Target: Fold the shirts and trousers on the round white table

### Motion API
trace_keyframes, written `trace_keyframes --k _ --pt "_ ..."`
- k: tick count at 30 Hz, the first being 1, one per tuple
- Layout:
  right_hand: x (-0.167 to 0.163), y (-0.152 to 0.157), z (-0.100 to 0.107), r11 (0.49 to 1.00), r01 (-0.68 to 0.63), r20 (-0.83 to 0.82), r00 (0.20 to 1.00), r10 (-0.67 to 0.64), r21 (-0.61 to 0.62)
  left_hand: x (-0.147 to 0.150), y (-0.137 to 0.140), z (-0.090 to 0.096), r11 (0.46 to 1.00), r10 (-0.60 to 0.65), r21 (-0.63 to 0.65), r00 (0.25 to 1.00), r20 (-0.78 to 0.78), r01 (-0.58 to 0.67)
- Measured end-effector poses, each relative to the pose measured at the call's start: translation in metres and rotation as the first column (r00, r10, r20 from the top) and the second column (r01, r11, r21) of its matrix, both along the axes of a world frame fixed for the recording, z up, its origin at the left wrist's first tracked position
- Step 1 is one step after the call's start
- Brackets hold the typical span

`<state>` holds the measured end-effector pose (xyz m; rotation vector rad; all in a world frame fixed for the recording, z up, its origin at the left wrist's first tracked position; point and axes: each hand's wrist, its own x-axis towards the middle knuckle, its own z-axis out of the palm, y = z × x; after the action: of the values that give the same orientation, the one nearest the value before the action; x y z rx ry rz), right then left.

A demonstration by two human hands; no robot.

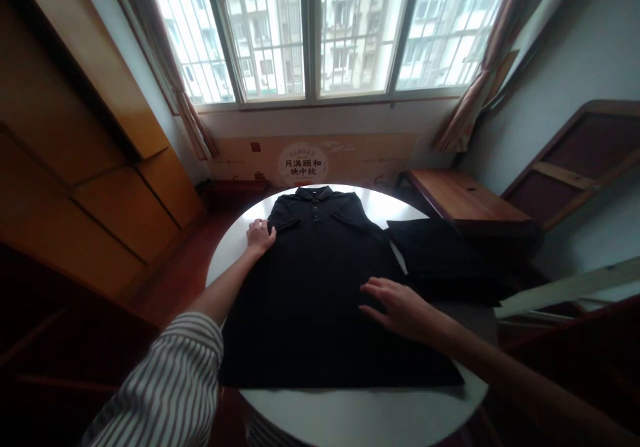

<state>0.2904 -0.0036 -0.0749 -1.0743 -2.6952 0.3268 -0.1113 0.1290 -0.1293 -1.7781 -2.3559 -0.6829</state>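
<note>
A black polo shirt (320, 287) lies spread front side up, its buttoned collar at the far end and its hem towards me. It rests on a round white table (370, 410). My left hand (261, 235) is at the shirt's left sleeve, fingers apart and slightly bent, with the thumb at the sleeve's edge. Over the right half of the shirt's body is my right hand (395, 306), fingers stretched out and holding nothing. Whether it touches the cloth I cannot tell. To the right, a folded dark cloth (440, 250) lies partly on the table.
A wooden bench or low table (465, 194) stands behind on the right, near a leaning folded panel (575, 160). Wooden cabinets (100, 194) line the left wall. Beyond the table, a printed box or board (350, 157) stands beneath the barred window (350, 34).
</note>
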Motion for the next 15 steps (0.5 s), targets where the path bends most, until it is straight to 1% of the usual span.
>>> trace_keyframes --k 2,3,5,7,9,11,13,15 --pt "0.027 -0.037 -0.016 0.998 0.064 -0.061 0.996 -0.065 -0.013 -0.013 -0.018 0.004 0.99 0.115 -0.079 0.993 0.016 -0.114" --pt "0.037 -0.05 -0.023 0.996 0.083 -0.091 0.992 -0.084 -0.017 -0.021 -0.027 0.005 0.985 0.142 -0.104 0.99 0.02 -0.139" --pt "0.048 -0.069 -0.034 0.995 0.099 -0.147 0.984 -0.098 -0.001 -0.035 -0.047 0.008 0.978 0.147 -0.155 0.988 0.04 -0.139" --pt "0.045 -0.082 -0.04 0.997 0.075 -0.173 0.982 -0.07 0.026 -0.046 -0.064 0.011 0.963 0.13 -0.253 0.985 0.118 -0.097" --pt "0.028 -0.093 -0.039 0.999 0.02 -0.162 0.987 -0.013 0.041 -0.053 -0.077 0.014 0.933 0.099 -0.36 0.965 0.244 -0.004" --pt "-0.001 -0.102 -0.033 0.996 -0.072 -0.124 0.989 0.077 0.045 -0.056 -0.085 0.015 0.901 0.075 -0.427 0.939 0.336 0.08" --pt "-0.036 -0.107 -0.027 0.983 -0.174 -0.079 0.981 0.179 0.061 -0.056 -0.091 0.014 0.887 0.064 -0.447 0.926 0.371 0.118" --pt "-0.074 -0.108 -0.024 0.96 -0.265 -0.027 0.963 0.268 0.09 -0.054 -0.096 0.013 0.885 0.063 -0.447 0.919 0.39 0.129"
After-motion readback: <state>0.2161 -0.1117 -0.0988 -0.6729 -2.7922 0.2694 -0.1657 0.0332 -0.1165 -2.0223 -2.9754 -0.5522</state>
